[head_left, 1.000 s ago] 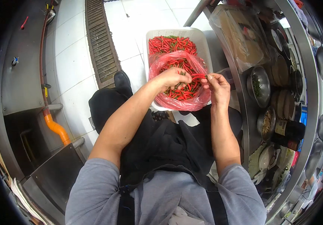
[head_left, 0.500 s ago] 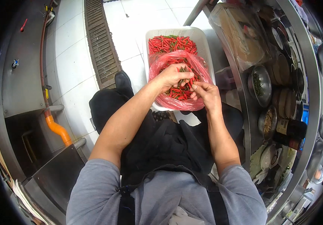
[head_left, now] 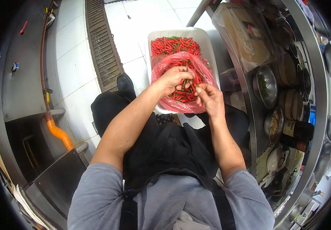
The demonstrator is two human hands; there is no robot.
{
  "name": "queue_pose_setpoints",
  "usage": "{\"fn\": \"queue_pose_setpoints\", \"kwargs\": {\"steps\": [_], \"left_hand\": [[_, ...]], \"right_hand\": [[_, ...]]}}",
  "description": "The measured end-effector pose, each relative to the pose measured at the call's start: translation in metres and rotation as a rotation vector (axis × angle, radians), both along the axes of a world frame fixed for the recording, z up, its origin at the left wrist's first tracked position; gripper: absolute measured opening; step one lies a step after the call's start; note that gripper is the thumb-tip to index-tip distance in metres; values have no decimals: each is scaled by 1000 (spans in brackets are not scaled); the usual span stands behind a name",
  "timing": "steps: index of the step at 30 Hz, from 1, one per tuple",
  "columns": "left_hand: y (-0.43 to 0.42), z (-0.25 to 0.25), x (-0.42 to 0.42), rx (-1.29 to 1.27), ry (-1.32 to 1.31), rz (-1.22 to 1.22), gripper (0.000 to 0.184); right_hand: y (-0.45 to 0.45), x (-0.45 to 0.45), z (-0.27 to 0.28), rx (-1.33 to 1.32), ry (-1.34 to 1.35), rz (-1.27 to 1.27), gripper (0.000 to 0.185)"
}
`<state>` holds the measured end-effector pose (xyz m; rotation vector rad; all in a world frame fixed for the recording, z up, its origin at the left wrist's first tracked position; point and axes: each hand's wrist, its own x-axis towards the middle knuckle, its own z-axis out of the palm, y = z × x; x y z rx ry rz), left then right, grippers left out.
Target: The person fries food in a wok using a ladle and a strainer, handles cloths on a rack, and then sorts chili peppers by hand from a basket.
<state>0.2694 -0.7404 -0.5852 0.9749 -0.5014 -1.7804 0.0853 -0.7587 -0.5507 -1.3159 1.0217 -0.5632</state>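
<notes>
A white plastic basket [head_left: 212, 53] stands between my legs, with red chilies [head_left: 175, 46] heaped in its far part. An open, translucent red plastic bag [head_left: 169, 104] sits in the near part, full of more red chilies with green stems. Over the bag, my left hand [head_left: 176, 79] is closed round several chilies, their stem ends poking out near the fingers. My right hand [head_left: 211, 100] is beside it at the bag's right, thumb and fingertips pinched together at a chili. The fingers partly hide what each hand holds.
To my right, a metal shelf [head_left: 252, 126] carries a bowl of green bits [head_left: 265, 87], other bowls and a bottle [head_left: 299, 130]. A floor drain grate [head_left: 103, 46] runs ahead on the left. An orange pipe [head_left: 60, 134] stands at my left beside steel cabinets.
My left fingers have curled in more around the chilies. My right hand has shifted only slightly at the bag's right side. The basket and bag stay in place.
</notes>
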Motion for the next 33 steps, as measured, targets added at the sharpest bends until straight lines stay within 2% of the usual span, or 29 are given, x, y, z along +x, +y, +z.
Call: {"fn": "queue_pose_setpoints", "kwargs": {"steps": [3, 6, 7, 9, 13, 15, 18, 27, 29, 30, 32, 33], "left_hand": [[1, 0, -1, -10, 76, 0, 6], [1, -3, 0, 35, 32, -35, 7], [1, -4, 0, 6, 53, -10, 7], [1, -1, 1, -27, 73, 13, 7], [2, 8, 7, -67, 105, 84, 11], [1, 8, 10, -119, 74, -69, 12], [3, 9, 4, -78, -39, -92, 14], [-1, -9, -2, -110, -204, -10, 21], [0, -7, -1, -89, -218, -29, 21], [0, -5, -1, -69, -232, -50, 22], [0, -3, -1, -49, -240, -89, 22], [-1, -2, -1, -29, -249, -127, 22]], "right_hand": [[8, 2, 2, -57, 11, 51, 12], [15, 8, 11, -337, 53, 209, 13], [15, 7, 11, -338, 53, 209, 13], [14, 7, 9, -128, -64, 102, 15], [1, -1, 6, -11, 4, -11, 17], [0, -4, 1, -19, 37, -3, 17], [1, -6, -3, -6, 95, 11, 18], [3, 3, -12, -72, 112, -37, 18], [5, 3, -15, -358, 241, 18, 16], [5, 2, -11, -358, 242, 19, 16], [3, -1, -1, -786, 348, 210, 14], [4, -1, -1, -786, 349, 209, 14]]}}
